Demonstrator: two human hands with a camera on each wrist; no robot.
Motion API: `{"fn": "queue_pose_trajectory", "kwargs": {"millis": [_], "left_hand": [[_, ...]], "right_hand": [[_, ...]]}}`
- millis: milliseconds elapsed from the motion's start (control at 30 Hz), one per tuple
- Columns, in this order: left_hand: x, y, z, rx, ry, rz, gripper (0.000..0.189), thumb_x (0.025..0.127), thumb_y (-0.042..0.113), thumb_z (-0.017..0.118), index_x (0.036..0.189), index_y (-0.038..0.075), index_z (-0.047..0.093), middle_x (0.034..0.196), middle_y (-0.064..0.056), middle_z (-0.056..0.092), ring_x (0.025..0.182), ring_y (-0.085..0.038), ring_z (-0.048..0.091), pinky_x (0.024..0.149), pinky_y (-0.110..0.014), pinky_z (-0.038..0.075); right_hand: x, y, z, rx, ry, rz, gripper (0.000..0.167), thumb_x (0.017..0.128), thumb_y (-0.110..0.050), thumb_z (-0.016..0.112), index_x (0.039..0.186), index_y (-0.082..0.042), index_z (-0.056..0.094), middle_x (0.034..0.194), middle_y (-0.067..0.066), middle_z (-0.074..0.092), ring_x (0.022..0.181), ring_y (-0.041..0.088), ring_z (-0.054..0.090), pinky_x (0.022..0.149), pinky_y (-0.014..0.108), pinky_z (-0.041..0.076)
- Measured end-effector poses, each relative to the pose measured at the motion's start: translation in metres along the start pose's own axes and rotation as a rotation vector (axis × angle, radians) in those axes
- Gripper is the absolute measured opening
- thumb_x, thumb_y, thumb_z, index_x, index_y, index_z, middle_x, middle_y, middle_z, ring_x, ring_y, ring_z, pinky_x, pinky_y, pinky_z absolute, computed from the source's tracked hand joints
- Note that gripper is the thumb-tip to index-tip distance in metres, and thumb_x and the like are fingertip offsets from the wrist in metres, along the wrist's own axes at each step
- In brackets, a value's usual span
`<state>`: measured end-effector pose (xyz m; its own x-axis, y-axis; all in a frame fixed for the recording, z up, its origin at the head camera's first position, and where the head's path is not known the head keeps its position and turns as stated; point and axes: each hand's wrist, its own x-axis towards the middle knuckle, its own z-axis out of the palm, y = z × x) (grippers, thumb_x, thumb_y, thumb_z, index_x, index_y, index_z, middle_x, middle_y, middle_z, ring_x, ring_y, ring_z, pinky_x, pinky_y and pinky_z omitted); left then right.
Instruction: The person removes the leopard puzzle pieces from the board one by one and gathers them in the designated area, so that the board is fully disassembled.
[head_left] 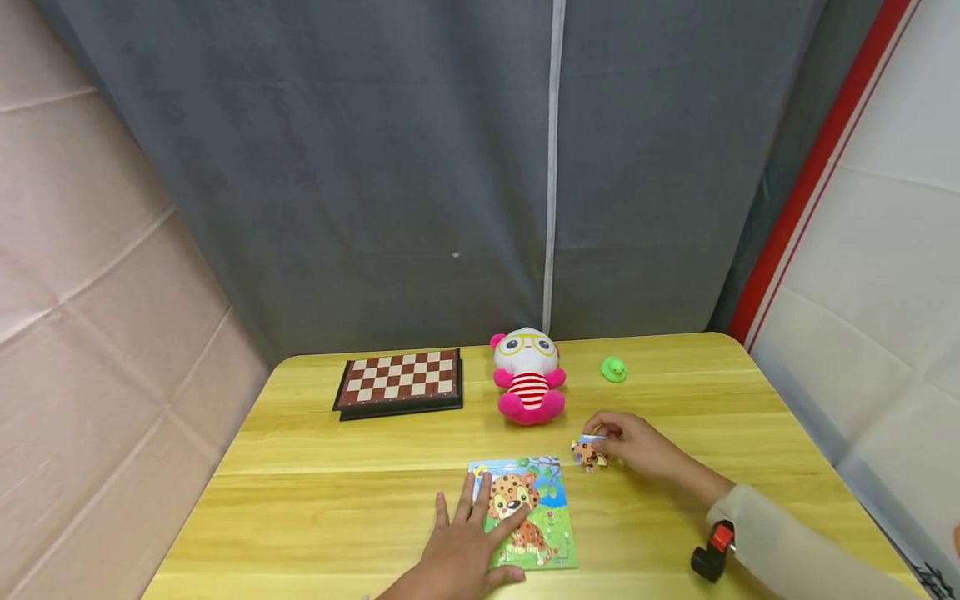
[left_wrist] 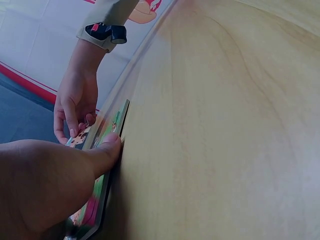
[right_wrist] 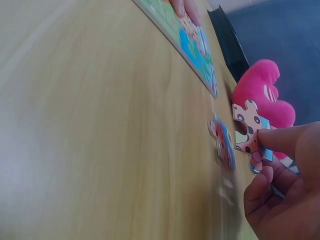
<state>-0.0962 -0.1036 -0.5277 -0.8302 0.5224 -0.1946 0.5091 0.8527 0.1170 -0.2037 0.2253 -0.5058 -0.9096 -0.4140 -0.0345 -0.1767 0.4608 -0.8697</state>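
Observation:
My left hand [head_left: 459, 552] rests on a jigsaw puzzle board [head_left: 557, 546] with a spotted leopard cub on it, fingers spread over its left side. In the left wrist view the thumb [left_wrist: 107, 152] lies along the board's edge. To the right of the board, my right hand [head_left: 636, 446] pinches a spotted puzzle piece [right_wrist: 248, 129] between thumb and fingers. Another puzzle piece [right_wrist: 224, 143] is close beside the held one in the right wrist view, low over the table. The left fingers hide part of the leopard picture.
A pink and white plush toy [head_left: 529, 379] with yellow glasses sits behind the board. At the back left lies a brown and white chessboard [head_left: 401, 379] with a dark rim. A small green duck [head_left: 614, 369] stands at the back right of the wooden table [head_left: 315, 517].

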Motion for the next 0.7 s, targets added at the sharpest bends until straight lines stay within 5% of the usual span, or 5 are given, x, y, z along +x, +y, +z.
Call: {"fn": "queue_pose_trajectory", "kwargs": {"millis": [700], "left_hand": [[0.0,0.001,-0.002,-0.008,-0.006,-0.009,0.083,0.086,0.084,0.039,0.159,0.057,0.012,0.171,-0.024,0.006,0.155,-0.05,0.006,0.109,-0.083,0.02]], "right_hand": [[-0.017,0.025,-0.025,-0.059,0.058,0.015,0.011,0.1,-0.006,0.065,0.11,-0.002,0.068,0.089,0.007,0.064,0.076,0.012,0.053,0.065,0.024,0.045]]}}
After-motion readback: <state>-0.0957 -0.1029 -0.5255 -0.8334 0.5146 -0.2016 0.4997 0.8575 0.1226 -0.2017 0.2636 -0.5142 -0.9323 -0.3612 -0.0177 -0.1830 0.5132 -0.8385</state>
